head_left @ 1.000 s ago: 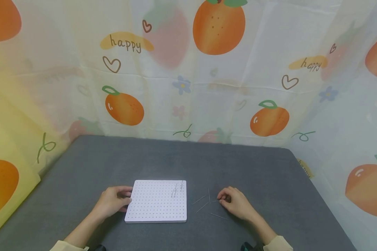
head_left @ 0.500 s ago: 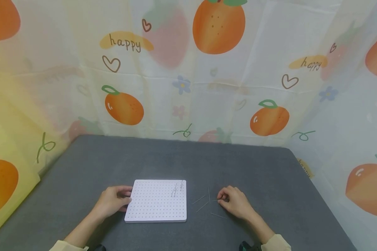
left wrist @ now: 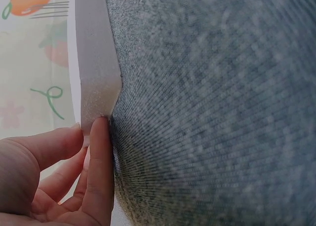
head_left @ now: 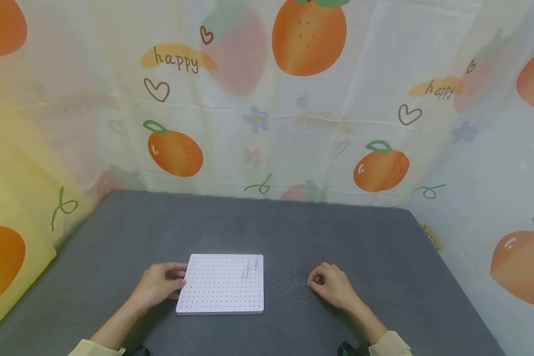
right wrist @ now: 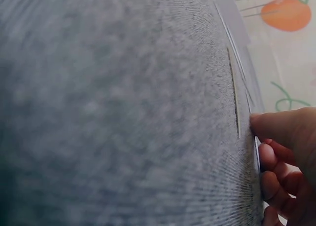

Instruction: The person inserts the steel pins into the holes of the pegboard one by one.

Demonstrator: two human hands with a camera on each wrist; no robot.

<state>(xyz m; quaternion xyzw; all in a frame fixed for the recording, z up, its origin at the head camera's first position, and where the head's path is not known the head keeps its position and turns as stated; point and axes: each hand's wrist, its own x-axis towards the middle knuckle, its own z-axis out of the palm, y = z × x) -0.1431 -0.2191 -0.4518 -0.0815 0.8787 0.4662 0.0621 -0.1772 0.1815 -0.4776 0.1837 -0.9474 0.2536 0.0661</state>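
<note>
A white pegboard (head_left: 220, 291) with rows of small holes lies on the table. My left hand (head_left: 160, 284) grips its left edge; the left wrist view has the thumb at the upper rim and a finger along the side wall. Several thin metal pins (head_left: 247, 268) stand upright near the board's back right corner. Right of the board, my right hand (head_left: 331, 287) is low over the table, thumb and fingertips pinching the end of a thin metal pin (head_left: 303, 284). Another loose pin (right wrist: 233, 92) lies beside the right thumb in the right wrist view.
Several more loose pins (head_left: 286, 292) lie scattered between the board and my right hand. The grey table (head_left: 267, 227) ends at the back against a fruit-print curtain (head_left: 231, 123), which also hangs along both sides.
Both hands and the board stay almost where they were. The head view has tilted very slightly, so everything sits a few pixels higher.
</note>
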